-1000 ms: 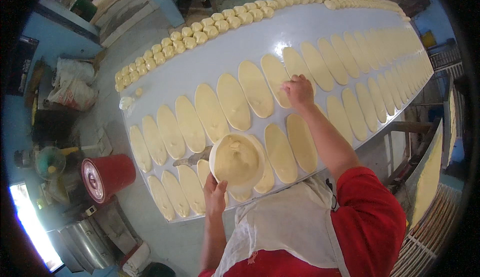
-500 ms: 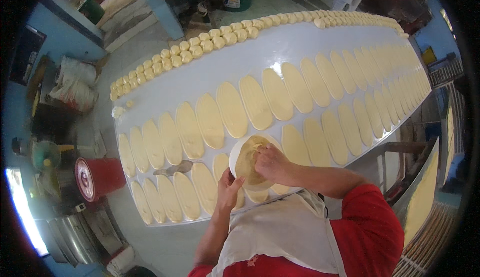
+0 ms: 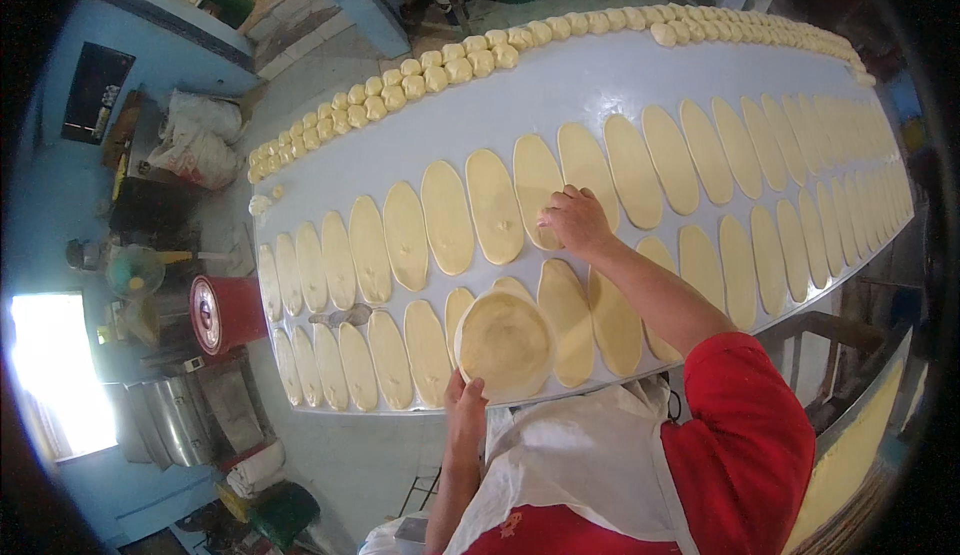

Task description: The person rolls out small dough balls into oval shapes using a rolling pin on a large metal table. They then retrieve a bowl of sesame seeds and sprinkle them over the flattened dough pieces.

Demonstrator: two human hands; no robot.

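My left hand [image 3: 465, 405] grips a white bowl [image 3: 460, 347] by its near left edge, thumb on the rim. A tan paste [image 3: 508, 340] coats the inside of the bowl. Beyond it, my right hand [image 3: 580, 221] is over a flat oval of dough [image 3: 535, 160] in the far row, fingers pinched together; what they hold is too small to make out. Just left, another dough oval [image 3: 490, 187] carries a small dab of paste [image 3: 503, 225]. Several ovals further left bear similar dabs. The bowl hides parts of the near-row ovals.
Two rows of dough ovals run along the grey table [image 3: 560, 80]. Round dough balls [image 3: 436, 77] line its far edge. A dark smear [image 3: 345, 317] lies between the rows at left. Beside the table's left end stand a red bucket [image 3: 240, 310] and a green fan [image 3: 135, 273].
My right hand has left the bowl and reached out to a far-row oval. A dab now sits on the oval beside it. The view has shifted a little.
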